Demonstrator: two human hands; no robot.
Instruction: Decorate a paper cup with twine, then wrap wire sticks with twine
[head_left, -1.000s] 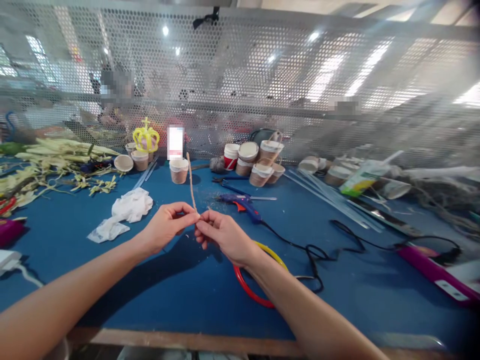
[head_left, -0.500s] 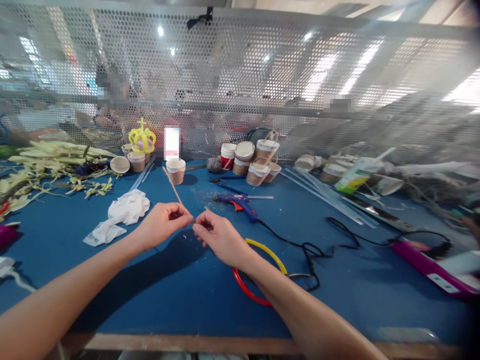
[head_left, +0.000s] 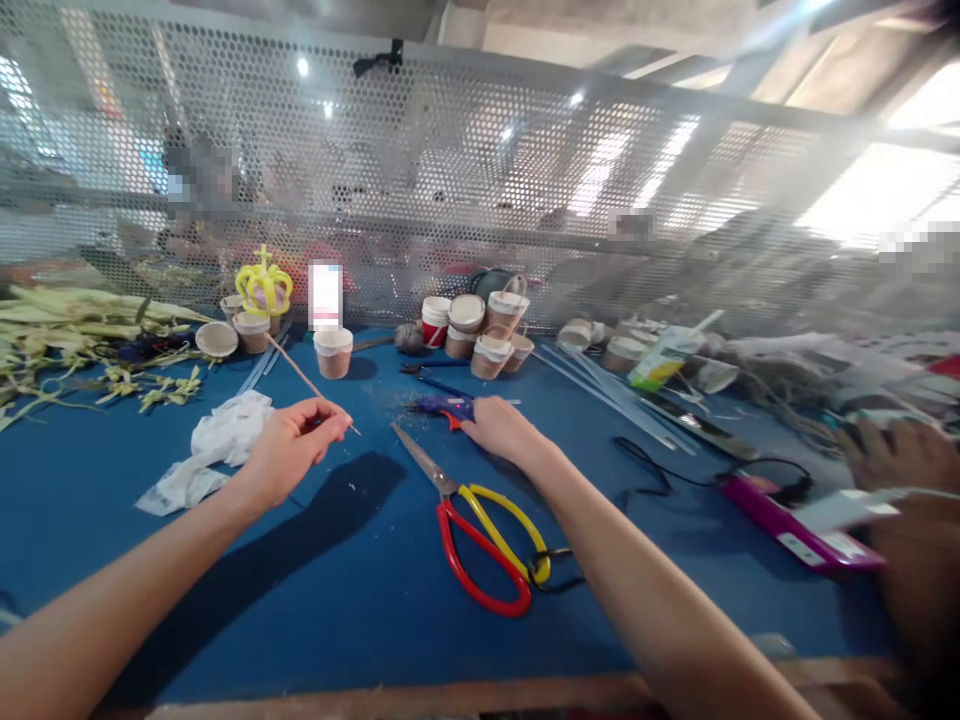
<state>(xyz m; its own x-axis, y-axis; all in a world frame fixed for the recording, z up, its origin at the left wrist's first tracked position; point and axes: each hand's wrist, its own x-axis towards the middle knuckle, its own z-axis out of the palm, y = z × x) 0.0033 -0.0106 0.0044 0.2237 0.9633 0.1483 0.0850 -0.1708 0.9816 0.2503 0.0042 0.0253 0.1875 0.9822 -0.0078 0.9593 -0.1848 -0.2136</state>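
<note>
My left hand (head_left: 292, 445) pinches one end of a thin tan length of twine (head_left: 304, 378), which slants up and away to the left. A short pale wisp sticks out past the fingertips. My right hand (head_left: 504, 430) is closed over the handle of a blue hot glue gun (head_left: 439, 404), whose nozzle points left on the table; the palm hides the grip. Between my arms lie scissors (head_left: 450, 490) with one red and one yellow handle, blades toward the back. A small twine-wrapped cup (head_left: 333, 356) with a white lining stands beyond my left hand.
Crumpled white tissue (head_left: 232, 430) lies beside my left forearm. Pliers (head_left: 435, 376), more wrapped cups (head_left: 491, 357) and clear glue sticks (head_left: 615, 400) sit farther back. A purple power strip (head_left: 795, 525) is at right, near another person's hand (head_left: 900, 455). Perforated metal (head_left: 450, 180) screens the back.
My hands have parted. The left keeps the twine, now tilted farther left; the right has moved onto the glue gun, uncovering the scissors. Another person's hand has come into view at right.
</note>
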